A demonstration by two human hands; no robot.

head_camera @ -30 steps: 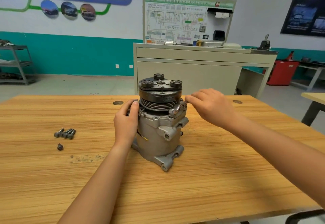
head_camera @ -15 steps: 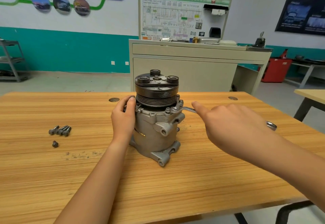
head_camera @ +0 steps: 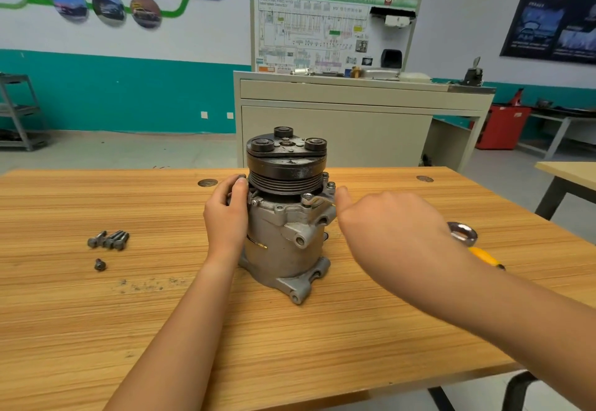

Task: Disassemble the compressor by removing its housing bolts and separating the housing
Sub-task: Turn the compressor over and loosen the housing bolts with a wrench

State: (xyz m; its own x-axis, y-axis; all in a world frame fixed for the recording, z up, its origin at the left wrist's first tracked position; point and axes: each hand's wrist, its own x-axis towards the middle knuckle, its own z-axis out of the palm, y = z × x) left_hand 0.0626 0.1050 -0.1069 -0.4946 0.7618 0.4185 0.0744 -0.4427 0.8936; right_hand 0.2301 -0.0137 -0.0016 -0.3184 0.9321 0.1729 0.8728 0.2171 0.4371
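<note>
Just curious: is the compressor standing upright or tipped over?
Upright. The compressor stands on its base on the table, black pulley uppermost; the left hand grips its upper edge.

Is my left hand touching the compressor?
Touching. The head view shows the left hand pressed against the compressor, fingers curled round its upper left side.

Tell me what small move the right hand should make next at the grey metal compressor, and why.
Probably swing the silver wrench a part-turn to loosen the flange bolt it seems to sit on. The left hand braces the grey metal compressor, the right hand holds the wrench, and several removed dark bolts lie on the wooden table.
</note>
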